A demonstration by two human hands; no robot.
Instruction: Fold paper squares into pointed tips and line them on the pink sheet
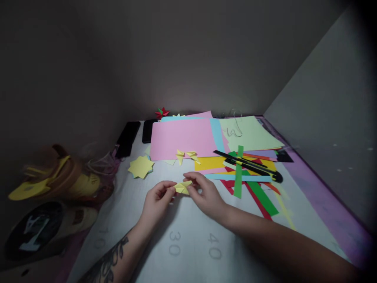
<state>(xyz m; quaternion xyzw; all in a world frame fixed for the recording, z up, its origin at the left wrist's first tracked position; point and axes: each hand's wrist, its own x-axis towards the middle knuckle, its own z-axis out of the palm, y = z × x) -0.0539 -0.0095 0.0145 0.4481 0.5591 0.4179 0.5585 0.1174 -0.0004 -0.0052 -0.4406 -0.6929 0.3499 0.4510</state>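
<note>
A small folded yellow paper piece [183,188] is held between my two hands above the white tabletop sheet. My left hand [158,199] pinches its left end between thumb and fingers. On its right end, my right hand [205,193] closes with thumb and fingertips. Creases run across the middle of the paper. Just beyond my hands lie two small folded yellow pieces, one on the left [180,156] and one on the right [193,156], near the edge of a pink sheet [182,138]. To the left lies a yellow star-shaped stack of paper [141,166].
Coloured paper strips [260,194] and black-and-yellow cutters [253,164] lie at the right. Pale green sheets [250,131], dark phones [129,135] and a red-green paper star [162,113] are at the back. Containers [67,181] stand at the left.
</note>
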